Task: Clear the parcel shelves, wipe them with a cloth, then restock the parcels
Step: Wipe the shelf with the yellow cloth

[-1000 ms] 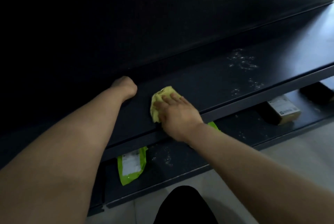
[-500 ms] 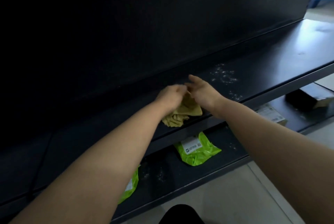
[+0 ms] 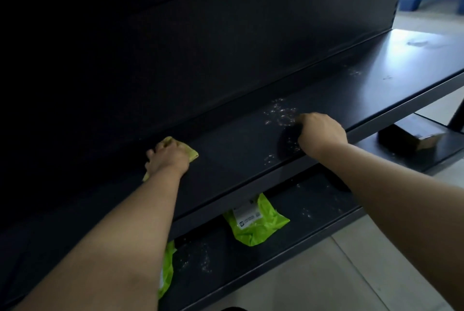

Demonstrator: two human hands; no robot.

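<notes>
Yellow cloth (image 3: 192, 153) is being pressed onto the dark upper shelf (image 3: 238, 145) by the left hand (image 3: 167, 158), fingers spread flat. The right hand (image 3: 322, 132) is being rested beside dust specks (image 3: 278, 112), fingers curled, holding nothing. Green parcel (image 3: 256, 228): lower shelf (image 3: 301, 200).

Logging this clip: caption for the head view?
Left hand presses yellow cloth on dark shelf; curled right hand rests among white specks.

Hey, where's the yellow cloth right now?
Head view: the yellow cloth lies on the upper shelf, left of centre, under the left hand, with the right hand further right by the white specks.
</notes>
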